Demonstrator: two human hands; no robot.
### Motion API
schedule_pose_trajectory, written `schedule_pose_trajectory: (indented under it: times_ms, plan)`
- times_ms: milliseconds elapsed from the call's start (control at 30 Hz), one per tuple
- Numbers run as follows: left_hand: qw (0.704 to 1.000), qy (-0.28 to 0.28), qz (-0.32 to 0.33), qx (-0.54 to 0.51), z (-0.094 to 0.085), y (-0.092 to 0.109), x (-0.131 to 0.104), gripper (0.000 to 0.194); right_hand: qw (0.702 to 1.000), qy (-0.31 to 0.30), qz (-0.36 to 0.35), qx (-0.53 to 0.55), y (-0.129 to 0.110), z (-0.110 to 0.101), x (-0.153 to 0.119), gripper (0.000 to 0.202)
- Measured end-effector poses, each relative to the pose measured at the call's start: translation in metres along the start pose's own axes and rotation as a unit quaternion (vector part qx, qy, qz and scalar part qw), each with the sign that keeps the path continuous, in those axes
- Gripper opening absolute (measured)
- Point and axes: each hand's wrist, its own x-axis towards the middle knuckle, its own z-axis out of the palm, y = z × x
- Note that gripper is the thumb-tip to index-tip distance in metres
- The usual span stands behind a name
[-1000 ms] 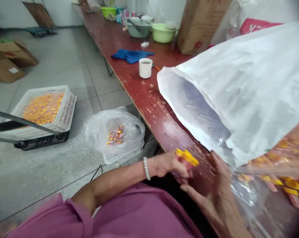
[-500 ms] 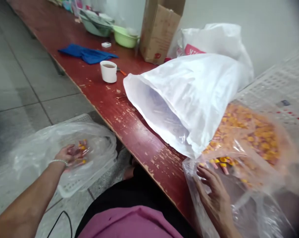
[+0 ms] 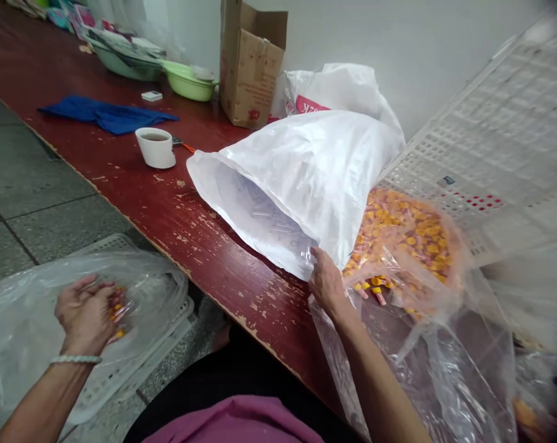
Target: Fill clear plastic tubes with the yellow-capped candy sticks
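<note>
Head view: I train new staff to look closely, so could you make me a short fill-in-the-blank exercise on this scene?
1. The left hand has a pale bracelet around its ____.
2. The right hand is at the mouth of a sack whose colour is ____.
3. The cloth lying on the red table is ____ in colour.
4. The top of the cardboard box is not shut but ____.

Missing words: wrist; white; blue; open.

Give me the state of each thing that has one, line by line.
White sack: lying down, mouth open
Cardboard box: upright, top open
White cup: upright, dark liquid inside
Blue cloth: laid out, rumpled
White crate: tilted
Yellow-capped pieces: loose, heaped
Right hand: at the sack's mouth
Left hand: curled, over clear bag
</note>
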Motion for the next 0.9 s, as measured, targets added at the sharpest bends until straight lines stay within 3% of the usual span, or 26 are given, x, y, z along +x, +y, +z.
schedule_pose_trajectory:
  times_ms: [33, 133, 233, 300, 400, 500, 567, 700, 900]
  plan:
    - [0.996, -0.009, 0.088, 0.002, 0.012, 0.013, -0.02, 0.032, 0.999, -0.022, 0.025, -0.031, 0.004, 0.003, 0.006, 0.054]
    - [0.942, -0.147, 0.295, 0.061, 0.054, 0.049, -0.076, 0.025, 0.988, -0.079, 0.075, -0.105, 0.016, 0.004, 0.012, 0.056]
    - [0.816, -0.32, 0.466, 0.117, 0.11, 0.077, -0.113, 0.022, 0.981, -0.117, 0.084, -0.132, 0.02, 0.002, 0.009, 0.055]
    - [0.728, -0.423, 0.519, 0.151, 0.155, 0.087, -0.128, 0.032, 0.981, -0.126, 0.077, -0.129, 0.019, 0.001, 0.007, 0.056]
    - [0.624, -0.523, 0.516, 0.267, 0.222, 0.088, -0.148, 0.039, 0.984, -0.126, 0.058, -0.114, 0.017, 0.001, 0.005, 0.057]
    - [0.62, -0.522, 0.454, 0.369, 0.27, 0.079, -0.166, 0.03, 0.987, -0.117, 0.052, -0.095, 0.018, 0.004, 0.005, 0.056]
    - [0.635, -0.498, 0.431, 0.404, 0.286, 0.073, -0.175, 0.03, 0.989, -0.108, 0.058, -0.084, 0.019, 0.005, 0.004, 0.057]
    - [0.633, -0.482, 0.407, 0.449, 0.292, 0.071, -0.179, 0.038, 0.99, -0.102, 0.072, -0.063, 0.022, 0.007, 0.007, 0.052]
    - [0.626, -0.489, 0.381, 0.473, 0.286, 0.073, -0.169, 0.021, 0.989, -0.069, 0.125, -0.045, 0.021, 0.007, 0.013, 0.031]
